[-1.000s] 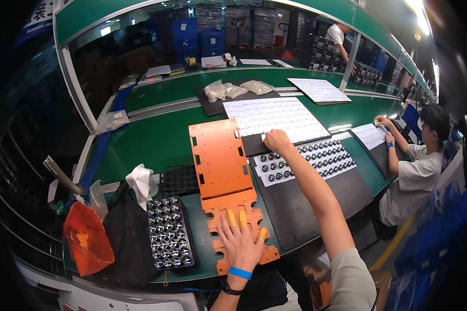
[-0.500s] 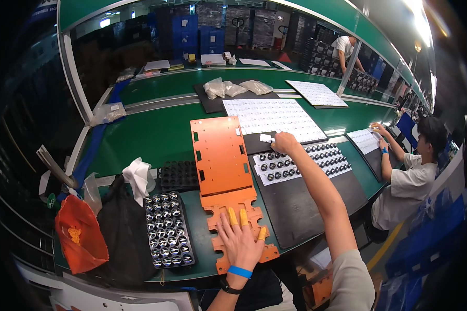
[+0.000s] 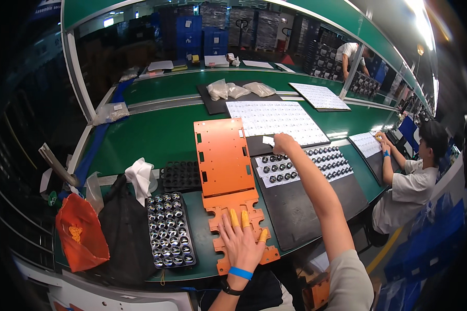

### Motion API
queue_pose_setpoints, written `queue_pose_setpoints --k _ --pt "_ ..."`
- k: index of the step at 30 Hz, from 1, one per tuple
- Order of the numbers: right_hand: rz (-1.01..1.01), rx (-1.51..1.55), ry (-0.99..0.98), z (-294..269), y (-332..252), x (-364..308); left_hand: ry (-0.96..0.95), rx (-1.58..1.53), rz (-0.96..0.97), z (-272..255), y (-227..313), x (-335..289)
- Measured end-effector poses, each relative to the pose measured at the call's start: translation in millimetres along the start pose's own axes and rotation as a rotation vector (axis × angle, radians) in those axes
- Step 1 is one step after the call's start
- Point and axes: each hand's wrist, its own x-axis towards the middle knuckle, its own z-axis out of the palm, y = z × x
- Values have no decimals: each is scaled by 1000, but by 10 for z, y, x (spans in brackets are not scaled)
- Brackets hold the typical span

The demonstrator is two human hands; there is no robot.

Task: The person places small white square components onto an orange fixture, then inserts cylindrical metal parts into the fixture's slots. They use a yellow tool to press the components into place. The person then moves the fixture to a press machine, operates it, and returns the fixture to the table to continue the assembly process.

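Left hand [image 3: 242, 249] splayed on the notched orange plate [image 3: 255, 214], your right hand [image 3: 284, 143], grip unclear, seemingly fetches a white tag [image 3: 268, 140]: pinch firmly.

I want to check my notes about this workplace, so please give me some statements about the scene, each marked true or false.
1. The left hand lies on the orange fixture. True.
2. The right hand is inside the orange bag. False: it is at a small white piece.
3. The filled black tray stands left of the fixture. True.
4. The left hand's finger covers are blue. False: the finger covers are yellow.
5. A co-worker is at the right. True.
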Motion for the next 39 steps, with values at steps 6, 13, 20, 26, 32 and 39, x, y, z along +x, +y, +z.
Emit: queue_pose_setpoints --k 6,13,20,26,32,39 --pt "31 -35 44 109 -25 85 11 -15 1 0 13 3" --pt "-9 -46 185 173 -116 26 19 8 6 -5 5 -4" --pt "22 29 362 247 117 149 25 18 4 -24 28 16" --pt "1 14 484 313 -66 320 1 34 8 -23 10 4" --pt "-16 1 322 436 -299 241 16 31 8 -3 13 10" --pt "65 129 386 385 -351 118 -11 28 0 0 4 -5"
